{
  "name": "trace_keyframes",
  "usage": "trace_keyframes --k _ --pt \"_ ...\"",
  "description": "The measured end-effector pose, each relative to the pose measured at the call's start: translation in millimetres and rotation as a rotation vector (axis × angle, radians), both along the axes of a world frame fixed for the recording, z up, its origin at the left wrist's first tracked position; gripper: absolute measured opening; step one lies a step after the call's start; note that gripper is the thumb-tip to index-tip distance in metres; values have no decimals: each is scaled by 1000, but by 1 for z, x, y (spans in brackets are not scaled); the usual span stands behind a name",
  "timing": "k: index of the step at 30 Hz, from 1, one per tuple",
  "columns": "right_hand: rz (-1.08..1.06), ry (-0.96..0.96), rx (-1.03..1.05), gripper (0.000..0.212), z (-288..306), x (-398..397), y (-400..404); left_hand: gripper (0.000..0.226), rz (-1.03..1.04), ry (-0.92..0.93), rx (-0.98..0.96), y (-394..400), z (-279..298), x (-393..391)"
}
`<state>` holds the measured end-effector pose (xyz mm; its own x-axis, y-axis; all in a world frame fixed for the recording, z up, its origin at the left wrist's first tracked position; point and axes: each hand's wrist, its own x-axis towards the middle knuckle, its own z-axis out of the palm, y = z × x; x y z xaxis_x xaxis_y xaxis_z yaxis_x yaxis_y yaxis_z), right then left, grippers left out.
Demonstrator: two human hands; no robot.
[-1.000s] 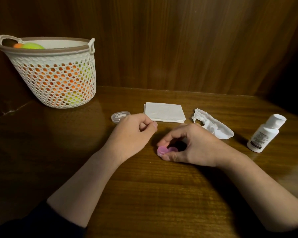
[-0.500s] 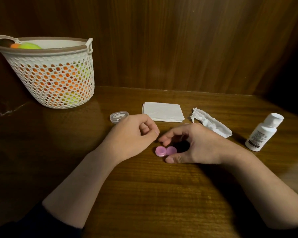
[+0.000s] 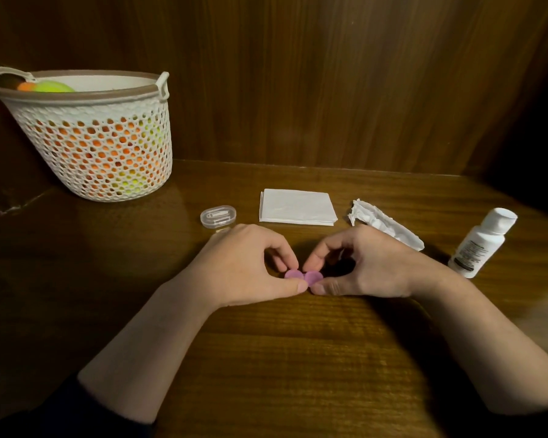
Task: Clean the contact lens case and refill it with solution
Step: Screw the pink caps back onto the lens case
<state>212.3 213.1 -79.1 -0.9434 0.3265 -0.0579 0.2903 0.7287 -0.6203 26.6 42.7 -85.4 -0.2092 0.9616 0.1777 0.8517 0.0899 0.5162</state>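
Nearest the camera, two bare forearms reach in from 7 and 5 o'clock across the wooden table (image 3: 266,358) and meet near its middle. The left hand (image 3: 244,270) curls its forefinger and thumb round the left cap of the pink contact lens case (image 3: 302,276), pinching it between the two fingertips. The right hand (image 3: 364,267) does the same to the right cap, thumb on the near edge and forefinger on the far edge, the other fingers bent above the wood. The case lies flat on the table between the two hands, both lids on. Beyond the left hand, toward 11 o'clock, sits a small clear plastic box (image 3: 218,217) with something pale inside. At 12 o'clock from the case lies a folded white tissue (image 3: 296,206), and at 1 o'clock a crumpled tissue (image 3: 383,226), just past the right hand's knuckles. Out at 3 o'clock a white solution bottle (image 3: 481,243) stands with its cap on, apart from the hand. Farthest off, at 10 o'clock, a white perforated basket (image 3: 92,143) rests by the wood wall, with orange and yellow-green balls inside.
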Motion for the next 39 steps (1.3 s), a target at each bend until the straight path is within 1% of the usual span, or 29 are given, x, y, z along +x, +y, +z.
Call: trace_keyframes --k 8,9,13,15,18,20,24,28,30,32,35,36,37,39 --pt "-8 -1 -10 23 1 0 -2 17 -19 -59 -47 1 0 0" --pt "-12 2 -12 26 1 -1 -3 17 -26 -64 -50 1 0 0" --pt "-38 11 -42 48 3 -1 -5 20 -36 -46 -75 0 -2 -2" --pt "-41 2 -39 52 3 -1 -4 27 -35 -34 -66 0 -2 -2" --pt "-40 -7 -39 52 3 -1 -4 53 0 -10 -36 0 -1 -1" --pt "-39 -6 -32 53 3 -1 -4 62 31 27 -34 1 -1 -1" --pt "-41 1 -36 53 2 -1 -4 45 61 43 -34 3 -1 0" --pt "-37 -11 -41 55 2 -1 -4 25 16 23 -36 2 -1 1" --pt "-39 -7 -38 56 2 -1 -4 19 -10 18 -33 1 -2 1" --pt "-40 -7 -34 56 3 -1 -4 30 -10 13 -29 1 -2 1" --pt "-41 -15 -23 56 3 -2 -4 59 43 40 -45 3 -1 0" --pt "-42 -15 -21 56 2 -2 -4 62 57 57 -50 3 -1 -1" --pt "-43 -13 -24 56 3 -2 -3 59 61 68 -48 4 -2 -1" --pt "-42 -16 -31 55 3 -2 -3 44 48 68 -29 3 -2 -1"
